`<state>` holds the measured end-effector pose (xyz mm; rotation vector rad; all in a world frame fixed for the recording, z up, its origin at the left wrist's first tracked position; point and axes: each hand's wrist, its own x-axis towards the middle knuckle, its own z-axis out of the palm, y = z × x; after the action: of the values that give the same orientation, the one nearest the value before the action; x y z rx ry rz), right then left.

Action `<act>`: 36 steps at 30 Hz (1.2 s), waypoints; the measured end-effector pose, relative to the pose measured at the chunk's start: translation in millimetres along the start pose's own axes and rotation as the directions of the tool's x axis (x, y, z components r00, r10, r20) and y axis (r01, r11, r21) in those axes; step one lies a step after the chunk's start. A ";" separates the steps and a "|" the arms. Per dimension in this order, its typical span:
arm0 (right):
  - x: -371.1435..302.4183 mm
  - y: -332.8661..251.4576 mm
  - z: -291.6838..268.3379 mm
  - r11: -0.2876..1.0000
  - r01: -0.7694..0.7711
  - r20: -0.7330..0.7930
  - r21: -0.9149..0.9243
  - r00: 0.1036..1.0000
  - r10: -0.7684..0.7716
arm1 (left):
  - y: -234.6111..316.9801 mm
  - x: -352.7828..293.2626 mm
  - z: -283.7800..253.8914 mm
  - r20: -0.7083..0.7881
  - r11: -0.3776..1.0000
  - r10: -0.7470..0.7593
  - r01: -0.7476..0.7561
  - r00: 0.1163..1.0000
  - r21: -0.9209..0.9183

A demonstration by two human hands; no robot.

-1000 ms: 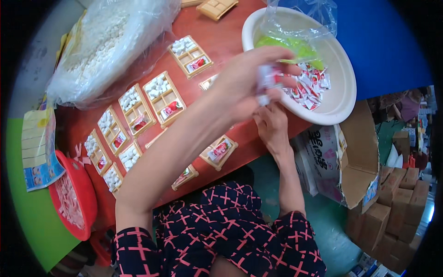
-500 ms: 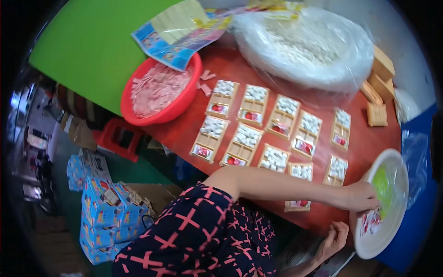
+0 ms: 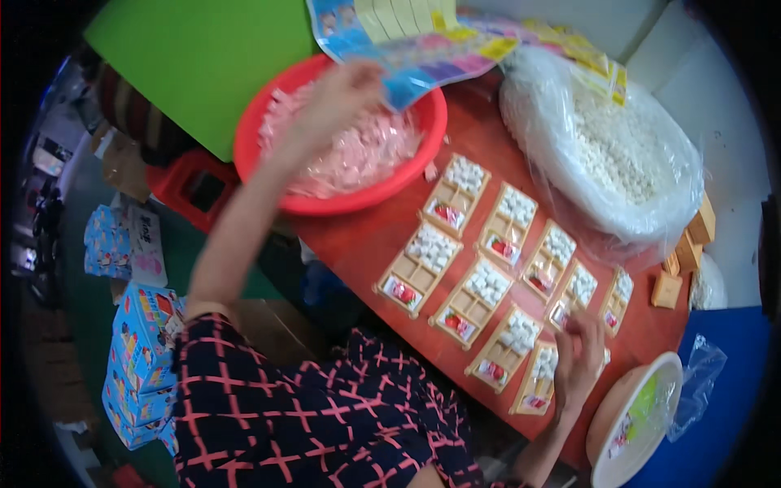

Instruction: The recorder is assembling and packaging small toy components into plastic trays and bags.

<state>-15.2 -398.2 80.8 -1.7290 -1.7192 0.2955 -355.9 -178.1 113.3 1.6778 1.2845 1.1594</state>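
Observation:
My left hand [image 3: 350, 89], blurred by motion, is over the red basin [image 3: 246, 167] of small pink pieces [image 3: 358, 159], beside a colourful printed sheet [image 3: 407, 73]. Whether anything is in its fingers cannot be made out. Over the lower right of the tray rows is my right hand [image 3: 578, 354], its fingers curved and apart with nothing visible in them. Several small wooden compartment trays [image 3: 416, 271] lie in slanting rows. White cube-like pieces [image 3: 432, 247] fill one end of each, and most show a small packet with a red picture [image 3: 402, 291] at the other.
A large plastic-lined tub of white pieces [image 3: 618, 154] stands at the back right, near wooden blocks [image 3: 667, 289]. At the right edge is a pale basin [image 3: 598, 423] with red-and-white packets and something green. Blue boxes [image 3: 142, 342] are stacked on the floor, near a red stool [image 3: 175, 183].
My left hand has swung from the pale basin across to the red basin. My right hand has moved up and over the trays. The whole view has shifted.

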 end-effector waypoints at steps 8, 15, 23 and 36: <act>66.1 -12.6 61.0 0.992 0.092 0.235 -0.086 0.969 -0.069 | -87.7 49.0 -81.4 0.041 0.987 -0.147 0.144 0.988 0.069; 90.3 10.1 101.7 0.975 0.177 0.272 -0.136 0.953 -0.135 | -101.3 54.9 -91.9 -0.038 0.981 -0.191 0.193 0.981 0.035; 190.6 2.1 143.2 0.947 0.302 0.119 0.108 0.942 -0.314 | -19.1 -62.3 -8.8 0.075 0.853 0.429 -0.431 0.900 0.293; 351.8 -35.5 243.9 0.328 -0.585 0.485 0.742 0.806 0.339 | -35.0 -49.1 -30.6 0.074 0.987 -0.114 0.121 0.991 -0.104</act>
<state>-151.3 5.1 22.5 -1.3103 -0.7892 1.4579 -401.0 -216.4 80.6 1.5291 1.2392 1.0733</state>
